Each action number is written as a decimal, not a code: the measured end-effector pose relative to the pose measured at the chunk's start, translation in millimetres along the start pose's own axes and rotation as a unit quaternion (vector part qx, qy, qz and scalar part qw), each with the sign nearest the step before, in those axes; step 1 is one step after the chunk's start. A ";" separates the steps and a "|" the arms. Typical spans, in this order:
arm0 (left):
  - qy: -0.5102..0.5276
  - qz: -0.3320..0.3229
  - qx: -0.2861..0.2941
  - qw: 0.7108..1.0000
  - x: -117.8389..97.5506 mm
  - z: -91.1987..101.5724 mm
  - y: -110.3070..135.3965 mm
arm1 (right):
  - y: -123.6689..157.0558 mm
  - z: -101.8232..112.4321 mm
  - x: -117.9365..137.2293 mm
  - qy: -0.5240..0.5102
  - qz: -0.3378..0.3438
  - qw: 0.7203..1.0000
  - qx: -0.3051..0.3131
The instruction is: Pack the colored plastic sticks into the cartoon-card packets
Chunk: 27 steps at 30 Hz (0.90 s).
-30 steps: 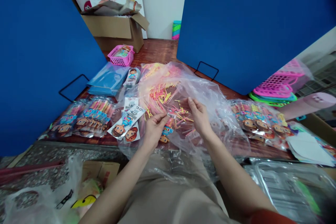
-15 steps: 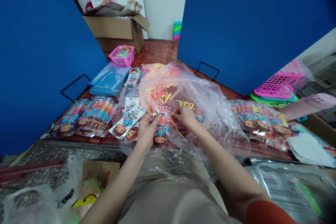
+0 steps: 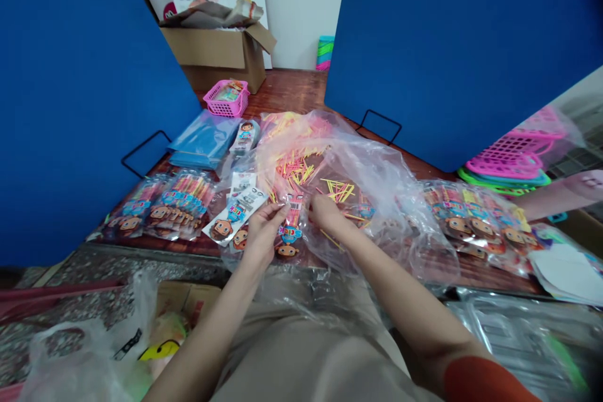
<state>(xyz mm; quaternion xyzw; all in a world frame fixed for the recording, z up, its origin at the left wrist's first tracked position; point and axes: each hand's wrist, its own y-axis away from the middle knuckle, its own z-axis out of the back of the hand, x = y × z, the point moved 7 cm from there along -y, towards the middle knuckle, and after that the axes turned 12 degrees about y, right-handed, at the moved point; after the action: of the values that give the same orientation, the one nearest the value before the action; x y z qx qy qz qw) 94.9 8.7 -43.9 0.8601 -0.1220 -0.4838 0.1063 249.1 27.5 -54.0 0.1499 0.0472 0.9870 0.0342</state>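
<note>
My left hand (image 3: 264,231) pinches the upper edge of a small cartoon-face packet (image 3: 290,233) that lies on the table in front of me. My right hand (image 3: 325,210) is closed at the packet's top, fingers curled on it and on thin sticks. Both hands work inside a big clear plastic bag (image 3: 377,182) holding a heap of loose pink, yellow and orange sticks (image 3: 296,166). Flat empty cartoon packets (image 3: 235,213) lie just left of my left hand.
Filled packets lie in rows at the left (image 3: 169,204) and the right (image 3: 475,217). A blue sheet stack (image 3: 202,138), a pink basket (image 3: 226,97) and a cardboard box (image 3: 217,53) sit further back. Blue partitions stand on both sides. Pink baskets (image 3: 509,157) are stacked far right.
My right hand has come in from the loose sticks to the packet's top beside my left hand. The view has shifted slightly.
</note>
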 end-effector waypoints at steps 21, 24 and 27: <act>-0.035 0.073 0.032 0.996 12.9 -21.4 12.2 | 52.8 83.4 -12.3 -0.607 0.003 0.755 -0.248; -0.023 0.088 0.038 0.995 17.3 -24.4 13.6 | 53.8 80.8 -10.9 -0.601 0.010 0.758 -0.252; -0.010 0.089 0.041 0.995 17.8 -28.4 15.4 | 56.6 83.1 -9.7 -0.593 0.024 0.760 -0.264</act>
<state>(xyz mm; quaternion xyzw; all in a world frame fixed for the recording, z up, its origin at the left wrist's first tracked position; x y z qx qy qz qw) 126.5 -9.6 -39.1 0.8445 -0.2189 -0.4757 0.1120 280.2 -22.6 28.0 0.6911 -0.2489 0.6749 0.0701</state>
